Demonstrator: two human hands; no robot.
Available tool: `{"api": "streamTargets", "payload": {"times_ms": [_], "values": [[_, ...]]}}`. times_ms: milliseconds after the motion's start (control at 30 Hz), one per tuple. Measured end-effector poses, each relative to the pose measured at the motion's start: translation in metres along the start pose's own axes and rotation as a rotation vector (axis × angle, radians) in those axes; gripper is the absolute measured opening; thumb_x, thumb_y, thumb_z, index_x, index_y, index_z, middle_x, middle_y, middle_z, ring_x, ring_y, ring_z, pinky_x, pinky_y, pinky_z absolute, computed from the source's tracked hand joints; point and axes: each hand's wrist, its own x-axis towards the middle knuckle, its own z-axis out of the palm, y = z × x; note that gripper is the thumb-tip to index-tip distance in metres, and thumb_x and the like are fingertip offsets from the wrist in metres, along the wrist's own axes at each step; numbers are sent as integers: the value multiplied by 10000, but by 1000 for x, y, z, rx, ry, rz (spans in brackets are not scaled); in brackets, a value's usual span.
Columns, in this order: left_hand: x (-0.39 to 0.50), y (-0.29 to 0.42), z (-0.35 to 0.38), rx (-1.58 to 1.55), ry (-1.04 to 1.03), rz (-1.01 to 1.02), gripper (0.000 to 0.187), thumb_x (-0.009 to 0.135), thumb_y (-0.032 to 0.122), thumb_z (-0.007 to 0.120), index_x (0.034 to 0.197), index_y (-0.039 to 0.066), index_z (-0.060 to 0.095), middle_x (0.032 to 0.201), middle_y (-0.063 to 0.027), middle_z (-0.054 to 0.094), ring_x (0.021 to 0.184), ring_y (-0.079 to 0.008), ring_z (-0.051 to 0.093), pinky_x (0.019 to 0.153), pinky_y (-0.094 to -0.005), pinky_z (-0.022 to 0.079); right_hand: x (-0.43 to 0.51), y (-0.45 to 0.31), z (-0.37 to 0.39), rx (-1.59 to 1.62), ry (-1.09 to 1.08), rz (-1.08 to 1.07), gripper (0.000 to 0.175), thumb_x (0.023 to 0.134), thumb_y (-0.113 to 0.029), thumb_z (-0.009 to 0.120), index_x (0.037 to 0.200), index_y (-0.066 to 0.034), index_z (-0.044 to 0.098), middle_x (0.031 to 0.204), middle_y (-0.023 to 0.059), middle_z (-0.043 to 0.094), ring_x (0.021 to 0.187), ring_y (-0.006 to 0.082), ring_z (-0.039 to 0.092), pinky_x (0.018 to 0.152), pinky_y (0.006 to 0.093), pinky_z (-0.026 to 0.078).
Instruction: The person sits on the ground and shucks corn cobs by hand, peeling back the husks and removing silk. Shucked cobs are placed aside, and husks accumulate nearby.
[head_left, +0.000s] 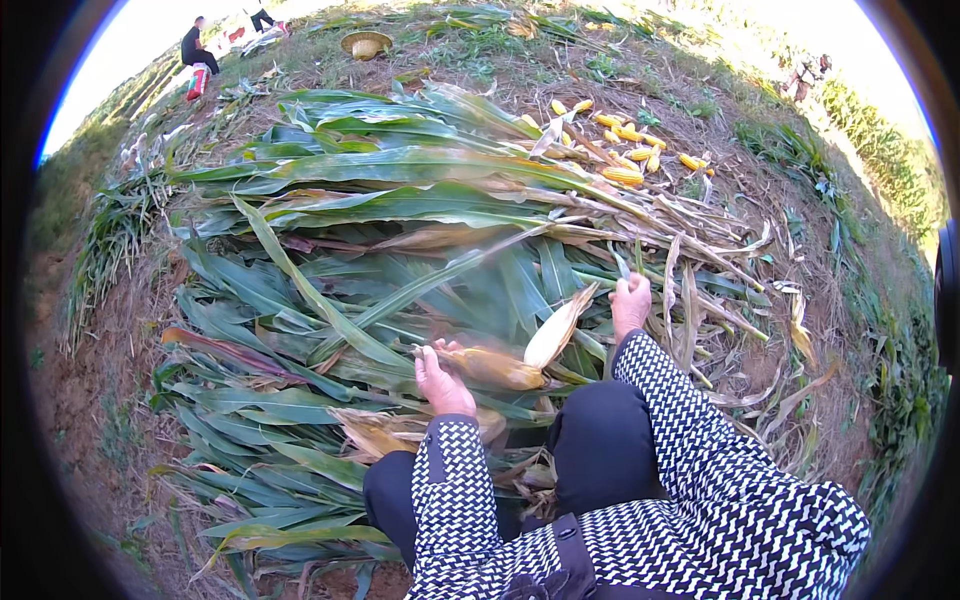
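My left hand (444, 379) is closed around the tip end of a corn ear in brown husk (499, 369), which lies across in front of my knees. To the right, my right hand (631, 300) is raised over the stalks, its fingers pinched on a thin strip of green leaf (622, 266). Between the hands a second corn ear in pale husk (556, 330) points up and to the right, touching the brown one's right end. Beneath both hands spreads a thick layer of cut corn stalks with long green leaves (397, 187). Parts of the leaves near my hands are blurred.
Several husked yellow corn ears (624, 175) lie on the ground beyond the stalks. A straw hat (366, 45) rests farther off. At the upper left a person (196, 51) sits by a red and white sack (198, 81). More cut stalks (112, 247) lie at the far left.
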Motion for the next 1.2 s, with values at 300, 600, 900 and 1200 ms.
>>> {"api": "streamTargets", "payload": {"times_ms": [300,600,900,1200], "values": [[14,13,-11,-530,-292,-394,203,903,190,377,814,54,499,621,-21,453,618,-144,442,621,-286,390,-83,-69,54,81,-1557,-633,370,881,-329,426,1008,-6,553,926,100,573,876,171,533,819,273,391],[5,-6,-12,-943,-233,-618,122,835,39,393,726,38,449,552,3,342,491,-93,345,627,-240,368,-101,-92,43,37,-1624,-28,448,821,-372,516,1058,8,534,1011,96,570,916,149,514,815,266,396],[-23,-17,-9,-892,-102,-796,129,824,57,395,696,48,412,544,-5,326,434,-84,282,444,-191,260,-61,-39,67,-47,-1014,-236,326,811,-319,511,938,-20,543,771,110,584,714,223,582,676,306,461],[-66,28,-13,395,-123,-328,140,850,159,496,728,93,481,609,15,483,428,-26,330,385,-184,257,13,60,-8,923,-88,899,324,883,-321,359,870,-9,446,736,133,529,689,294,550,662,442,486]]}}
